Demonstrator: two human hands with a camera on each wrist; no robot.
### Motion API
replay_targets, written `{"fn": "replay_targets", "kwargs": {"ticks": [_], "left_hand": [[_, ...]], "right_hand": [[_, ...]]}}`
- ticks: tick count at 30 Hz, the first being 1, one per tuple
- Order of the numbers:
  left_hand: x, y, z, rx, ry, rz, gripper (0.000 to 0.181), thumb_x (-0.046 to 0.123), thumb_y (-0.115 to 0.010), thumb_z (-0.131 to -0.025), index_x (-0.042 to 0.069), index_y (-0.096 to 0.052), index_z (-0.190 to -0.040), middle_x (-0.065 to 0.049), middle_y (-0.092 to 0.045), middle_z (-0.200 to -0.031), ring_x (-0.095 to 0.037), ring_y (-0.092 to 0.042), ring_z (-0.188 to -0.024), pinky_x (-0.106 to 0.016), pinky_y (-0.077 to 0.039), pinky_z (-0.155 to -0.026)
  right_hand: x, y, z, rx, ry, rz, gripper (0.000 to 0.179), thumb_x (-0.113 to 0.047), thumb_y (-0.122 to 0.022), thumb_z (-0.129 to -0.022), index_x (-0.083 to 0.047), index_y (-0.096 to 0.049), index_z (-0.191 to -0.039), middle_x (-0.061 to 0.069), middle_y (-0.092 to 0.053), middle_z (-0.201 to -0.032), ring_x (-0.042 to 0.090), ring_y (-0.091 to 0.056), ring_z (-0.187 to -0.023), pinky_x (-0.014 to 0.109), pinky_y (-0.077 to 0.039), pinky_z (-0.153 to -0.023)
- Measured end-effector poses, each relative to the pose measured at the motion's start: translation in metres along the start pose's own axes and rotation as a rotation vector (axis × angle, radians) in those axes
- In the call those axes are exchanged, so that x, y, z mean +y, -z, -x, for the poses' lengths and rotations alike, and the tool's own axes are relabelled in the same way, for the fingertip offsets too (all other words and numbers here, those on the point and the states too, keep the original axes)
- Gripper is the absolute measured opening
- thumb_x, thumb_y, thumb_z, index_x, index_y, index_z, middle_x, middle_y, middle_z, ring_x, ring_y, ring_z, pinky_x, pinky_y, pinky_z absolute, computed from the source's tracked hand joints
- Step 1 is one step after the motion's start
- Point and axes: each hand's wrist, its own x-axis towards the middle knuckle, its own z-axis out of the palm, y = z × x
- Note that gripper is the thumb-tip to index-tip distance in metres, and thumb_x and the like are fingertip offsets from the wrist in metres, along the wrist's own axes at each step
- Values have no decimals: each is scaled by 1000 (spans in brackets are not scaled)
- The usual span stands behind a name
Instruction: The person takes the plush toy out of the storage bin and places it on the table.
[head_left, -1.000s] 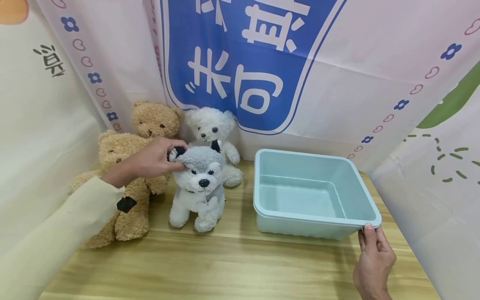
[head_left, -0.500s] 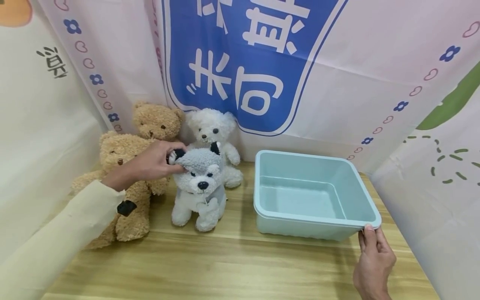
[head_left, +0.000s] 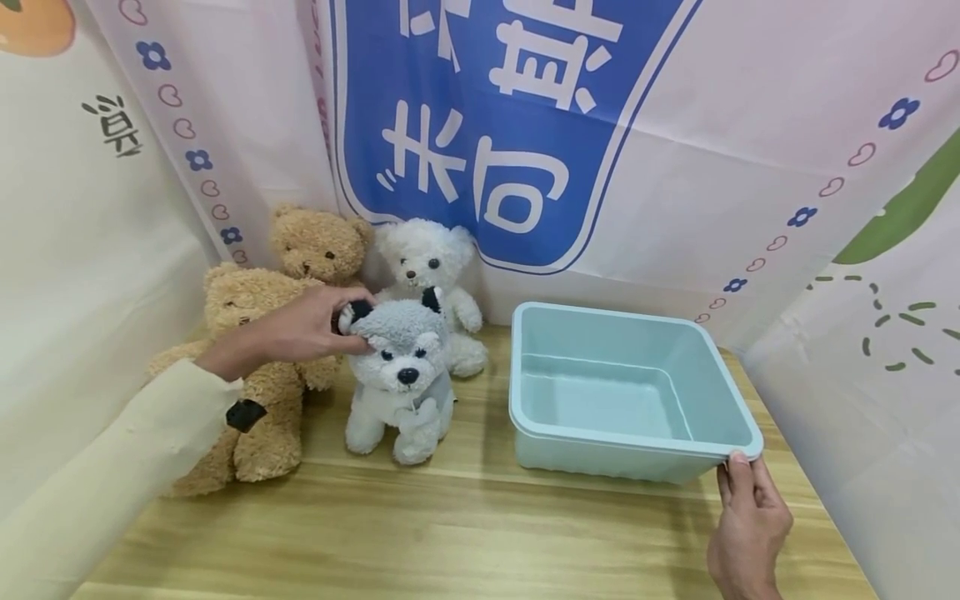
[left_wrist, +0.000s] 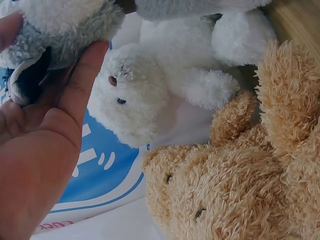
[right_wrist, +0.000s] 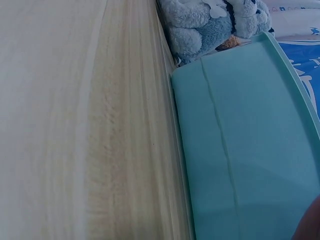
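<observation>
A grey and white husky plush toy stands upright on the wooden table in the head view. My left hand grips its head from the side, thumb at the front by the black ear. In the left wrist view, the left hand has the ear between thumb and fingers, and part of the head is cut off. On the right sits a light teal plastic bin with nothing inside. My right hand pinches its near right corner, thumb on the rim. Only a fingertip shows in the right wrist view.
Behind the husky sits a white teddy bear. Two tan bears, one rear and one front, sit at the left, the front one partly behind my left arm. Printed cloth walls enclose the table.
The head view has shifted very slightly. Both hands keep their holds, and the plush toys and bin stay in place.
</observation>
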Motion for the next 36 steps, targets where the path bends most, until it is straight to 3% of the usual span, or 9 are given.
{"fn": "replay_targets", "kwargs": {"ticks": [4,7,12,16,20,24,29,36], "left_hand": [[1,3,2,-14,10,-27,54,32,-78,-83,10,-57,-128,-10,-66,-118,-26,-63,-105,-51,-53,-94],[2,5,4,-28,35,-57,68,38,-77,-83,8,-51,-137,-19,-59,-133,-38,-56,-120,-62,-45,-101],[3,8,7,-39,49,-103,77,44,-76,-83,8,-46,-143,-27,-44,-147,-47,-45,-131,-69,-35,-106],[6,11,10,-26,26,-134,73,45,-75,-84,12,-48,-142,-27,-46,-146,-37,-61,-114,-66,-42,-102],[8,12,11,-17,-4,-145,68,43,-76,-84,15,-51,-141,-24,-52,-141,-21,-66,-94,-57,-51,-94],[9,11,13,-11,-18,-135,67,42,-76,-84,16,-51,-140,-21,-58,-134,-20,-66,-93,-53,-54,-90],[12,12,21,-3,-21,-88,64,38,-75,-86,13,-50,-140,-18,-60,-131,-32,-64,-111,-52,-54,-93],[25,20,31,25,0,-43,58,36,-68,-92,14,-47,-142,-14,-54,-143,-38,-56,-125,-58,-48,-100]], "right_hand": [[0,-1,0,-3,6,-14,53,-25,-56,-100,-11,-38,-148,11,-29,-158,20,-33,-144,17,-40,-104],[0,-2,0,-2,13,-29,54,-24,-57,-100,-9,-38,-148,13,-30,-158,21,-34,-143,15,-42,-101],[-1,-3,-1,-6,12,-42,55,-24,-58,-99,-8,-38,-148,13,-31,-158,20,-35,-143,14,-43,-100],[-2,-2,-1,-11,5,-33,55,-24,-58,-99,-9,-39,-149,11,-33,-158,17,-36,-143,19,-39,-107],[-4,0,-2,-21,1,-20,55,-24,-53,-101,-8,-35,-151,10,-32,-159,16,-34,-146,24,-32,-115],[-8,3,-4,-26,18,-16,56,-23,-48,-104,-5,-29,-153,11,-28,-161,16,-28,-148,26,-26,-118],[-15,3,-1,12,97,-26,55,-15,-48,-103,-6,-28,-154,11,-28,-161,14,-26,-149,17,-27,-117],[-27,-8,17,12,331,50,55,1,-51,-98,-7,-36,-151,9,-36,-157,17,-28,-149,19,-25,-120]]}}
